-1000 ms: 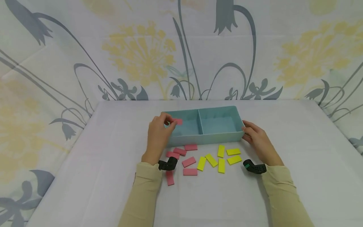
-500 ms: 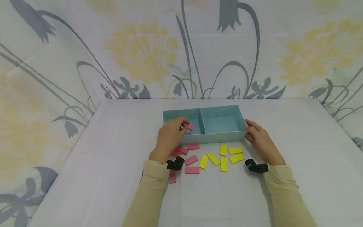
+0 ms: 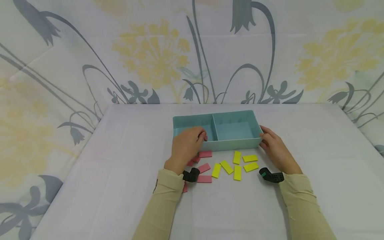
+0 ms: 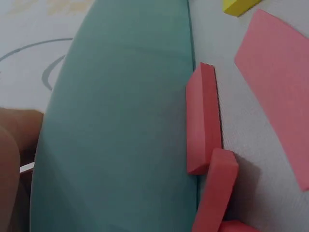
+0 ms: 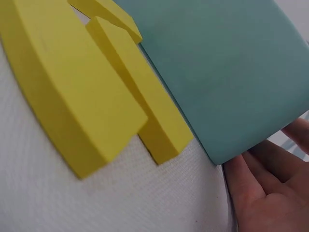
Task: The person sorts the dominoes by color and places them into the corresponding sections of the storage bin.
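Observation:
A light blue two-compartment box (image 3: 231, 144) stands on the white cloth. My left hand (image 3: 186, 144) reaches over its front wall into the left compartment, fingertips bent together on a pink block (image 3: 205, 137) that barely shows. In the left wrist view, the box wall (image 4: 116, 121) hides most of that hand's fingers. At the box's right end, my right hand (image 3: 276, 151) grips the front corner, with a fingertip at the rim. The right wrist view shows its fingers (image 5: 244, 181) against the end wall. The right compartment (image 3: 235, 130) holds nothing visible.
In front of the box lie several flat pink blocks (image 3: 204, 179), partly hidden under my left wrist. To their right are several yellow blocks (image 3: 237, 173). A patterned cloth (image 3: 156, 50) hangs behind. Each wrist wears a black camera mount (image 3: 271, 176).
My left hand has moved right and lower into the left compartment with the pink block, which is now mostly hidden. My right hand keeps its place at the box corner.

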The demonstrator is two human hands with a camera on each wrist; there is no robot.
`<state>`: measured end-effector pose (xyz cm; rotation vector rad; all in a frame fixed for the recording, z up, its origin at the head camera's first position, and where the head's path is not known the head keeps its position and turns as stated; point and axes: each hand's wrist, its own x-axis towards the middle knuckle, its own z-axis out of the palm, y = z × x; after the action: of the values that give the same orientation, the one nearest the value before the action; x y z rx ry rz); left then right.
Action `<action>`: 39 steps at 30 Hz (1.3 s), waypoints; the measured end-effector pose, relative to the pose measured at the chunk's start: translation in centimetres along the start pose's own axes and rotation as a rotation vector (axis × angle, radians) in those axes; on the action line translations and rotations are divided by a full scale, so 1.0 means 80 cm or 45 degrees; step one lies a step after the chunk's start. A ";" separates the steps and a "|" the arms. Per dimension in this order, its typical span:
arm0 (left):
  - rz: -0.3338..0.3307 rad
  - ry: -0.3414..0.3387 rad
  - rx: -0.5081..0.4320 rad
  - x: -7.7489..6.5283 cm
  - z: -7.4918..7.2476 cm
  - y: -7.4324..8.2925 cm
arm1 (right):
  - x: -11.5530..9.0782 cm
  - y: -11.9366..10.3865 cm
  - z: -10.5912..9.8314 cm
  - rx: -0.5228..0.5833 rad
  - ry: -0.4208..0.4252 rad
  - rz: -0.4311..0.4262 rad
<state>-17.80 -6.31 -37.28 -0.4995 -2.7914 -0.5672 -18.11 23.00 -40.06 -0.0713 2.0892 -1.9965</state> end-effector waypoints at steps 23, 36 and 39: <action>-0.053 -0.306 0.160 -0.002 -0.002 -0.001 | 0.000 -0.002 0.002 -0.038 0.024 0.001; 0.203 -0.009 0.087 0.005 0.001 -0.026 | -0.004 -0.008 0.001 -0.047 0.043 0.057; 0.219 0.018 0.051 0.004 -0.004 -0.028 | -0.004 -0.009 0.001 -0.056 0.048 0.053</action>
<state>-18.87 -8.29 -37.63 -0.7153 -2.7053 -0.4746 -17.84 22.94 -39.34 0.0014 2.1405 -1.9427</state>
